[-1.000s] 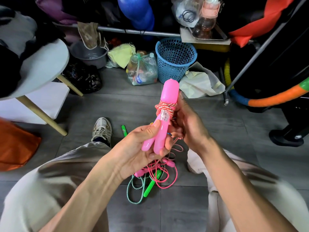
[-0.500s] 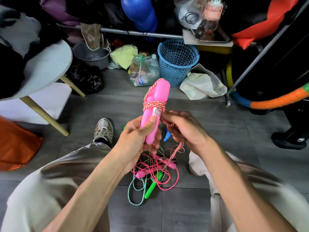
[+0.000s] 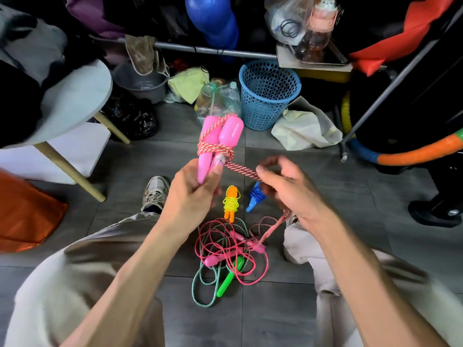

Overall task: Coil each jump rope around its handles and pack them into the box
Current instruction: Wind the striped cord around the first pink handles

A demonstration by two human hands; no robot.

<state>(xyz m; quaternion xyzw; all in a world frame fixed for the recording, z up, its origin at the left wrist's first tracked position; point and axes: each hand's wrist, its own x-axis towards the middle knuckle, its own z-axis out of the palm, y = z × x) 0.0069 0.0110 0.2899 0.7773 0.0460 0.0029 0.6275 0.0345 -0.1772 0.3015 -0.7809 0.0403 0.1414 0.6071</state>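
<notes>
My left hand [image 3: 193,194] grips the lower ends of two pink handles [image 3: 220,136], held side by side and pointing up. Pink-and-white rope [image 3: 216,149] is coiled several turns round their middle. My right hand [image 3: 288,189] pinches the taut rope [image 3: 241,169] just right of the handles; the rest trails down behind the wrist to the floor. On the floor between my knees lie a coiled orange-and-yellow rope [image 3: 231,201], a coiled blue rope [image 3: 255,196], and a loose tangle [image 3: 228,254] of pink and green ropes with a green handle [image 3: 229,279]. No box is visible.
A blue mesh basket [image 3: 269,93] and a bag of bottles [image 3: 218,98] stand ahead on the grey tile floor. A white round table [image 3: 75,96] with wooden legs is at left, an orange cushion [image 3: 22,214] below it. A metal rack [image 3: 390,81] and hoop [image 3: 413,151] are at right.
My right hand has swung out to the right, pulling the rope taut after another turn round the handles. The handles have tilted slightly left, and the coiled orange and blue ropes now show.
</notes>
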